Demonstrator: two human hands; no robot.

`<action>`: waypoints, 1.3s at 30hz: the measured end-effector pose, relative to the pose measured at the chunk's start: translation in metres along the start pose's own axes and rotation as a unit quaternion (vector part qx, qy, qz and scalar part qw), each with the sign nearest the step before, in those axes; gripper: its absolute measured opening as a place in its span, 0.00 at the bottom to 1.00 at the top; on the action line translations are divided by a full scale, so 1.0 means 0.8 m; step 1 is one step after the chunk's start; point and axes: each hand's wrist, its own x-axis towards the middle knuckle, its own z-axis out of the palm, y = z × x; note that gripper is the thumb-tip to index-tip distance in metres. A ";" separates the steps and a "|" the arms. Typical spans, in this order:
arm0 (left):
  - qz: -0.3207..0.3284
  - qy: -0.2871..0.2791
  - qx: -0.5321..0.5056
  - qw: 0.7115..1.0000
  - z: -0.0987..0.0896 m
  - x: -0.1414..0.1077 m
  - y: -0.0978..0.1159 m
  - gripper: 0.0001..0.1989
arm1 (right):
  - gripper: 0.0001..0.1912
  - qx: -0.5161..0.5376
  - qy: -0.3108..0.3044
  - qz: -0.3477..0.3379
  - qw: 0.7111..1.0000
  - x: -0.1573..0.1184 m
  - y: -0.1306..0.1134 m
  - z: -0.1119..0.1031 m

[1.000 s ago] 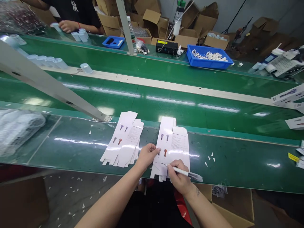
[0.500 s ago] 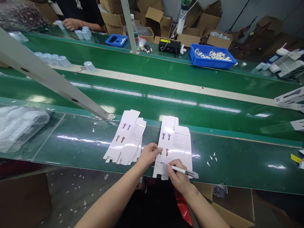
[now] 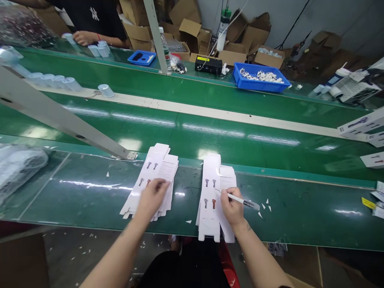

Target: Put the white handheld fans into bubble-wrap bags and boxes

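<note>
My right hand is closed around a white pen, its tip over the right stack of flattened cartons. The cartons are white, with small pictures of handheld devices and printed text. My left hand lies over the left stack of flattened cartons, fingers bent towards the right. Its fingertips are slightly blurred, so I cannot tell whether they grip a carton. Both stacks lie a little fanned at the front edge of the green table.
Small white paper triangles lie right of the cartons. A slanted metal post rises at left, near a plastic-wrapped bundle. Across the bench stand a blue bin of white parts and a row of pale cups. A co-worker's hand holds a cup.
My left hand has moved from the right stack to the left one. My right hand, pen still held, has lifted off its earlier spot. The right stack's top carton sits differently; the view has shifted slightly.
</note>
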 end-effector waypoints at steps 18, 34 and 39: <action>-0.038 -0.159 -0.207 0.964 0.121 -0.027 0.032 0.12 | 0.06 0.018 -0.109 -0.049 0.993 -0.051 -0.032 -0.025; -0.023 -0.194 -0.238 0.951 0.117 -0.017 0.028 0.14 | 0.09 0.075 -0.031 0.043 0.996 -0.064 -0.031 -0.017; -0.019 -0.144 -0.226 0.963 0.085 -0.005 0.033 0.15 | 0.09 0.124 0.110 0.122 0.979 -0.050 -0.021 -0.021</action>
